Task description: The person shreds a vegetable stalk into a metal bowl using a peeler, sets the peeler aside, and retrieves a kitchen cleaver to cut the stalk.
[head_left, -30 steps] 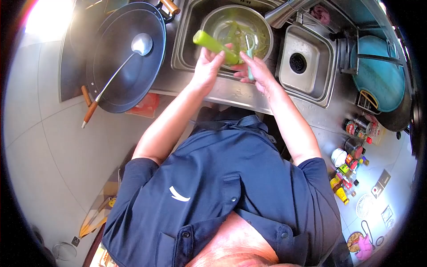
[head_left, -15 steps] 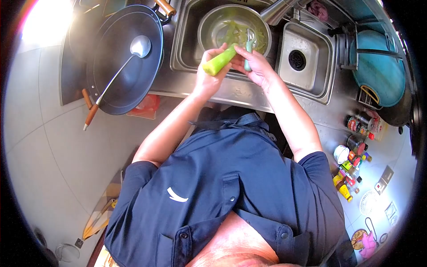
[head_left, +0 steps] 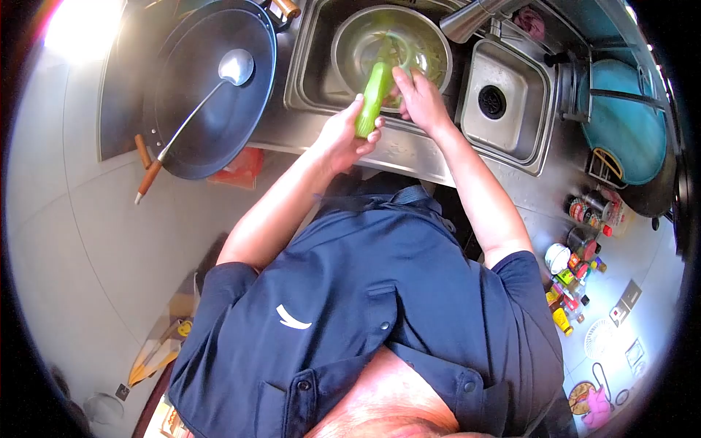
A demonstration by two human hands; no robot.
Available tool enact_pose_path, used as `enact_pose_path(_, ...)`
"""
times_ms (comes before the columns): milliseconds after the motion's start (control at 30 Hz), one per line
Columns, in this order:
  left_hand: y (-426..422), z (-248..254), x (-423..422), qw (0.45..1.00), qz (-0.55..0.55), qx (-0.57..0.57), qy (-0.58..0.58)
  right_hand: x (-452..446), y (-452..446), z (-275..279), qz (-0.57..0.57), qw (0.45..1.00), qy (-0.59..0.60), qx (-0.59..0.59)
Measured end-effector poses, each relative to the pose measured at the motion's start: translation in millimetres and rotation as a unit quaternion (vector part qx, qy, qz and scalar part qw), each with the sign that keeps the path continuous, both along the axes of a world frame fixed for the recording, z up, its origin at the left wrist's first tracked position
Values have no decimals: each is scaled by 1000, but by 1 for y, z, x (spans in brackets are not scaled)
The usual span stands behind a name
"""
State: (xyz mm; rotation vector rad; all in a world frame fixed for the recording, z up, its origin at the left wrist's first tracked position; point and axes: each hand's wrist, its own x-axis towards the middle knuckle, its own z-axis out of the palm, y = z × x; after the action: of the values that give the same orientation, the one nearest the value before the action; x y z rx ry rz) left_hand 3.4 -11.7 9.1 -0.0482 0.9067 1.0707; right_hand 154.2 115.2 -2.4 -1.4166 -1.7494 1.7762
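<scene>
My left hand (head_left: 342,137) is closed around the lower end of a long, light-green vegetable stem (head_left: 374,96), its upper end pointing away from me over the metal bowl (head_left: 339,69). My right hand (head_left: 425,104) grips a pale green peeler (head_left: 406,52), smeared by motion, close beside the upper part of the stem. Green peelings (head_left: 436,60) lie inside the bowl, which stands in the larger sink basin. The stem and hand partly hide the peeler's blade.
On the left stands a large wok (head_left: 197,124) with a ladle (head_left: 236,67) resting in it. A smaller sink basin (head_left: 526,135) is to the right, near a faucet (head_left: 464,23). Farther right are a turquoise basin (head_left: 628,124) and several seasoning bottles (head_left: 561,320).
The vegetable stem has turned more upright, its upper end now farther over the bowl. My right hand has moved the peeler forward along it, and my left hand has shifted slightly toward me.
</scene>
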Motion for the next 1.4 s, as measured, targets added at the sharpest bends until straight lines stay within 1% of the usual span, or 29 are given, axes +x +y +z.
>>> enact_pose_path(33, 1, -1, -1, 999, 8, 4, -42, 6, 0, 3, 35, 996, -49, 68)
enact_pose_path(67, 1, -2, -2, 999, 11, 4, -43, 11, -2, 5, 91, 987, -63, 120)
enact_pose_path(100, 2, -2, -1, 999, 21, -8, -37, 13, -8, 4, 92, 986, -64, 119)
enact_pose_path(167, 5, -5, -2, 999, 29, -18, -32, 19, -19, 0, 136, 955, -38, 259)
enact_pose_path(233, 6, -7, -3, 1000, 18, -21, 3, 20, -25, 7, 157, 953, -30, 257)
enact_pose_path(333, 6, -5, -1, 999, 28, -30, 26, 23, -28, 5, 214, 933, -36, 287)
enact_pose_path(567, -4, -7, -3, 999, 3, -14, 38, 28, -22, -4, 238, 926, -59, 286)
enact_pose_path(633, -8, -3, -5, 999, -8, 10, 49, 28, -2, -30, 151, 944, -166, 243)
enact_pose_path(700, -15, 3, -4, 998, -30, 9, 61, 40, 41, -56, 151, 929, -273, 198)
enact_pose_path(733, -15, 7, -4, 996, -52, 9, 72, 45, 49, -59, 149, 930, -272, 198)
enact_pose_path(800, -11, 10, -3, 997, -34, 5, 74, 47, 56, -60, 74, 924, -259, 273)
enact_pose_path(900, -6, -1, -6, 998, -4, -3, 69, 44, 47, -48, 105, 922, -259, 268)
enact_pose_path(933, -4, -2, -7, 996, -7, -1, 85, 42, 40, -45, 96, 923, -227, 296)
enact_pose_path(967, -3, -3, -8, 995, -10, 0, 102, 40, 32, -42, 96, 923, -226, 296)
enact_pose_path(1033, 0, -1, -8, 993, -8, -4, 122, 32, 12, -30, 72, 945, -129, 293)
enact_pose_path(1067, 1, 0, -8, 990, -7, -8, 140, 29, 5, -22, 119, 942, -126, 286)
enact_pose_path(1100, 2, -1, -7, 990, -7, -8, 139, 27, -1, -23, 143, 949, -122, 254)
enact_pose_path(1167, 4, -4, -7, 988, -7, 5, 155, 25, -17, -21, 154, 930, -52, 330)
enact_pose_path(1300, 3, -7, -4, 985, -11, -4, 173, 23, -27, -12, 186, 918, -10, 351)
enact_pose_path(1333, 2, -4, -4, 983, -19, -1, 180, 25, -26, -16, 202, 918, -55, 337)
enact_pose_path(1367, 2, -3, -4, 982, -28, 3, 187, 27, -22, -22, 202, 918, -54, 337)
enact_pose_path(1400, 0, -3, -5, 982, -28, 2, 187, 27, -14, -31, 182, 924, -105, 319)
